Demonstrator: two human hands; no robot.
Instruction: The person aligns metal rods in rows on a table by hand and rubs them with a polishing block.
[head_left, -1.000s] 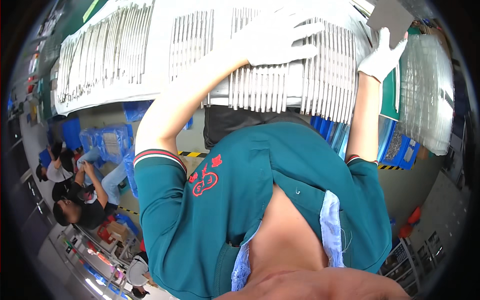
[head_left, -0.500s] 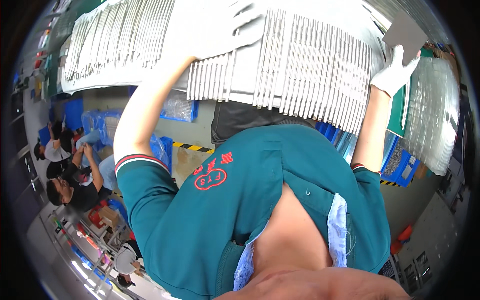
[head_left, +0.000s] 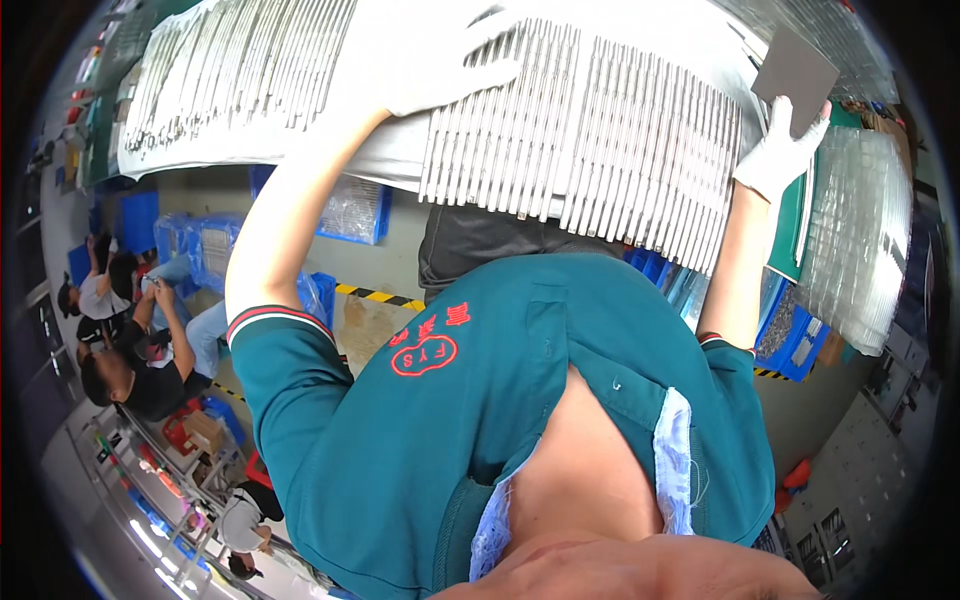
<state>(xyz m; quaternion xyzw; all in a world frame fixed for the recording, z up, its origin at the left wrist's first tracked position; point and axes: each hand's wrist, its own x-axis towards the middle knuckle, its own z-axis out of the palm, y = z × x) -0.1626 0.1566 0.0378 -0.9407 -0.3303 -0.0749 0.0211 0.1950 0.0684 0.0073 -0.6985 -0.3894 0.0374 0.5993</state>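
My left hand (head_left: 440, 72), in a white glove, lies with fingers stretched and apart over the left end of a row of thin metal rods (head_left: 500, 140). The rods lie side by side on a white-covered table (head_left: 385, 160), their near ends toward me. Right of them, across a narrow gap, is a second close row of similar rods (head_left: 650, 150). My right hand (head_left: 778, 160), also gloved, grips a flat dark grey rectangular plate (head_left: 797, 80) by its near edge, beyond the right end of the rods. The far part of my left glove blends into the bright cloth.
Another group of rods (head_left: 240, 70) lies at the table's far left. Clear plastic-wrapped material (head_left: 855, 230) stands at the right. Blue bins (head_left: 800, 335) with small parts sit below the table. Co-workers (head_left: 150, 350) sit at the left, away from my arms.
The rods under my left hand have shifted right and now join the neighbouring ones; the gap there has gone. My right hand, with the plate, has moved slightly left and nearer.
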